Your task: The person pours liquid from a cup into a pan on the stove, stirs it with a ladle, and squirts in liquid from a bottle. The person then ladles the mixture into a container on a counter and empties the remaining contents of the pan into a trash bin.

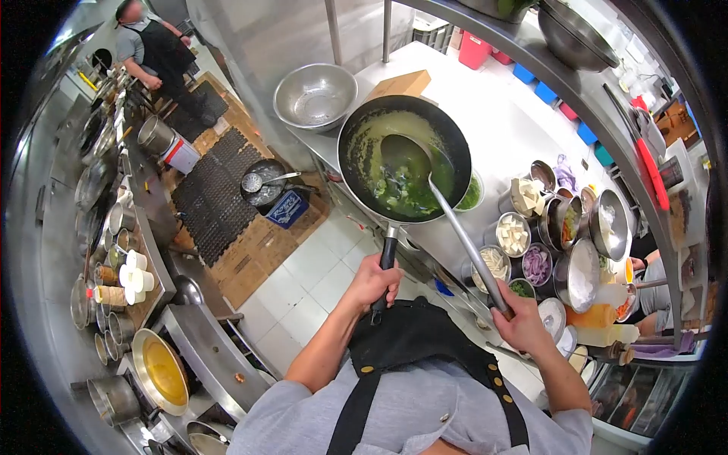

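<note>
My left hand [374, 282] is closed around the black handle of a dark frying pan [353, 129], which is held out over the counter's edge. Inside the pan lies a green, soupy mix [402, 186] with chopped leafy bits. My right hand [519, 317] grips the long metal handle of a ladle [406, 154], whose bowl rests in the green mix. Just left of the pan is a steel mixing bowl [315, 96]. A container of green bits [472, 192] shows partly from behind the pan's right rim.
Containers of cut white pieces [512, 234] and chopped purple onion [537, 265] crowd the counter at right. A shelf [584, 91] overhangs it. At left is a stove line with a pan of yellow liquid [163, 368]. Another person [155, 57] stands at upper left.
</note>
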`<control>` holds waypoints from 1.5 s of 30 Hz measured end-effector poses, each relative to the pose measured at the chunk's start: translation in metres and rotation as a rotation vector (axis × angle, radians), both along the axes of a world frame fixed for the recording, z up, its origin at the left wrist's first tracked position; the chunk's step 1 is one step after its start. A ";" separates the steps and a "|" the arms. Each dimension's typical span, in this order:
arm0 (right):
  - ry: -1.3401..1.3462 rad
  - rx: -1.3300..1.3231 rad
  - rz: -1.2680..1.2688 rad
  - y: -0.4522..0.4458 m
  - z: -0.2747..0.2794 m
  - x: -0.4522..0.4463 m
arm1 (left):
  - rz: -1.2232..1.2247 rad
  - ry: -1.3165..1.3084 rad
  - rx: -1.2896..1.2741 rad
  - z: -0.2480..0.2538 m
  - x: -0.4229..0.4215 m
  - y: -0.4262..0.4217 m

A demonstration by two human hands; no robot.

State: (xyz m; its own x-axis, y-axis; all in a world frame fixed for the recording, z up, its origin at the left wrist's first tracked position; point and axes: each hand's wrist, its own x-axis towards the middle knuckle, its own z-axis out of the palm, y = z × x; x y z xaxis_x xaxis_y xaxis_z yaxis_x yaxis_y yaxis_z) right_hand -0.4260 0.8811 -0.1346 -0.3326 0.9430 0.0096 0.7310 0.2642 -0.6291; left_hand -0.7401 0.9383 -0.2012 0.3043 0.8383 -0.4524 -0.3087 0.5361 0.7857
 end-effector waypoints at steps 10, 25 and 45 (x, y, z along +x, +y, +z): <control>0.731 -1.099 -0.342 -0.010 0.055 -0.015 | -0.015 0.072 -0.014 -0.009 0.005 -0.007; 0.952 -0.798 -0.588 -0.019 0.090 0.016 | 0.012 0.099 -0.097 -0.002 -0.019 -0.027; 0.778 -0.588 -0.637 -0.050 -0.003 0.021 | 0.077 0.047 -0.115 -0.013 -0.032 -0.028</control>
State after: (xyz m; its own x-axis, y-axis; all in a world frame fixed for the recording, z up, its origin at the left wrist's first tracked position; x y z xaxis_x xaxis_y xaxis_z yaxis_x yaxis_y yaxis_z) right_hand -0.4054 0.8312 -0.1377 0.1060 0.8644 -0.4915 -0.0105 -0.4933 -0.8698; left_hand -0.7718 0.9099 -0.2141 0.2175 0.8002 -0.5590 -0.3163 0.5996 0.7352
